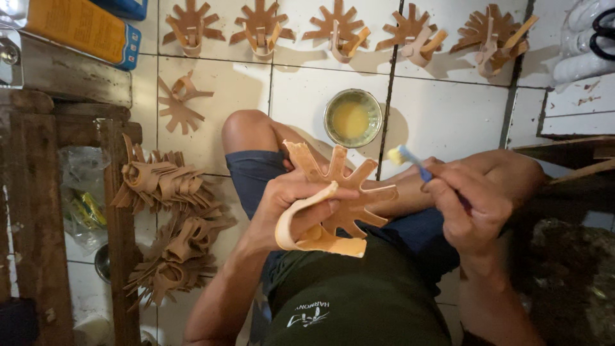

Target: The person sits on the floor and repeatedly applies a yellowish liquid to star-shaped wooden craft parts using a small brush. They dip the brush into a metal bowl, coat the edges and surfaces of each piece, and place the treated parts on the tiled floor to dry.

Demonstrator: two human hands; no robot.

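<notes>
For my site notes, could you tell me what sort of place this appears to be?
Probably a small craft workshop on a tiled floor: rows of tan cut-out pieces laid out, more piled beside a wooden bench, and a bowl of yellowish glue by the brush.

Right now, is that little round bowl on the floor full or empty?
Partly full. The bowl stands upright on the white tiles with a pool of yellowish liquid covering its bottom, well below the rim. How deep the liquid is cannot be told.
</notes>
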